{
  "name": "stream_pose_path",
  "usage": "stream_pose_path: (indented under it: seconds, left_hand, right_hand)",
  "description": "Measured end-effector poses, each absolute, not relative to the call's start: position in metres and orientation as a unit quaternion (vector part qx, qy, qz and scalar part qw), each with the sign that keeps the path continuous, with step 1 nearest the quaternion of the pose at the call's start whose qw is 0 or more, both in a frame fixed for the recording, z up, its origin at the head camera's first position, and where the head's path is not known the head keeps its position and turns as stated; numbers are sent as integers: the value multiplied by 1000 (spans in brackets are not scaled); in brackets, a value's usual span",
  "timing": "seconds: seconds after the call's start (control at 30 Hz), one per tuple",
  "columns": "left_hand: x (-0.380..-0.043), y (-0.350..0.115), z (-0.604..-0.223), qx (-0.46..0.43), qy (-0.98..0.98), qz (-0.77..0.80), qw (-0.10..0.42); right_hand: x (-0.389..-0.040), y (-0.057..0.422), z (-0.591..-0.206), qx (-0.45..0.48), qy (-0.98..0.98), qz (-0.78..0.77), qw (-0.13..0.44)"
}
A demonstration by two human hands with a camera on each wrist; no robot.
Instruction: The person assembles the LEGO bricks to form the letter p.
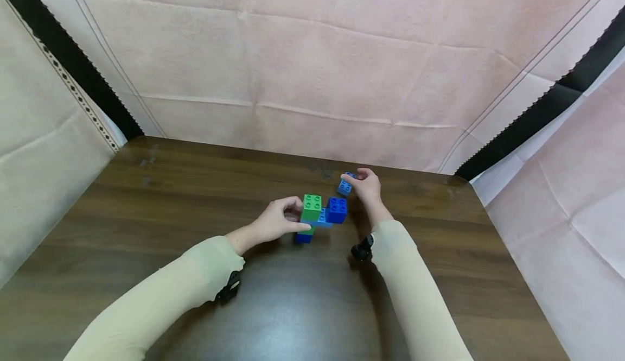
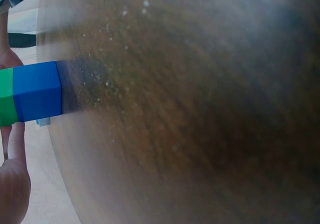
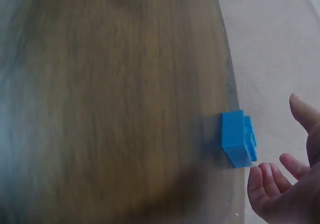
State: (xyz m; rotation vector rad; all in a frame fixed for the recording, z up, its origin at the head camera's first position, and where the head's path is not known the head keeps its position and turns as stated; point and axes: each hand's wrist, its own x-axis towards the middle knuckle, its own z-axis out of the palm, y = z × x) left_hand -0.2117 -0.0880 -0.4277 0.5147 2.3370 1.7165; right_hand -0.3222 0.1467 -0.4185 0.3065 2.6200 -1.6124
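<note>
My left hand (image 1: 274, 221) grips a small build of toy building bricks between thumb and fingers. At the top of the build is a green brick (image 1: 312, 207), with a dark blue brick (image 1: 337, 211) to its right. Both stand on a light blue brick (image 1: 323, 219); below it come more green and a dark blue brick (image 2: 37, 91). A loose light blue brick (image 3: 233, 138) lies studs up near the table's far edge. Over it reaches my right hand (image 1: 369, 188), thumb and fingers spread apart, fingertips right at the brick.
The brown wooden table (image 1: 161, 209) ends at a pale cloth wall (image 1: 303, 68) behind the bricks. More pale cloth hangs at both sides, with black bands at the corners. Each wrist bears a small black camera (image 1: 362, 248).
</note>
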Motion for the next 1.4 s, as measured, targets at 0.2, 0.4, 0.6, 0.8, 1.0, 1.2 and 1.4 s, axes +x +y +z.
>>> stream_pose_path:
  seconds: [0.2, 0.4, 0.6, 0.8, 1.0, 1.2, 1.4]
  left_hand:
    - [-212, -88, -428, 171, 791, 580, 96]
    - [-211, -88, -427, 171, 793, 575, 104]
    - [-201, -86, -407, 174, 798, 567, 110]
    - [-192, -88, -392, 173, 799, 566, 107]
    - [-193, -88, -393, 171, 797, 569, 111]
    - [-193, -87, -394, 173, 796, 569, 110]
    - [-207, -87, -418, 173, 799, 566, 105]
  right_hand:
    - [-326, 138, -427, 96, 879, -466, 30]
    - [-325, 134, -433, 76, 913, -399, 45]
    - [-325, 137, -433, 70, 919, -383, 56]
    - [-328, 139, -428, 38, 925, -366, 95]
    - [-328, 142, -430, 46, 926, -362, 95]
    - [-327, 148, -434, 44, 927, -362, 84]
    - [-325, 150, -432, 36, 934, -343, 91]
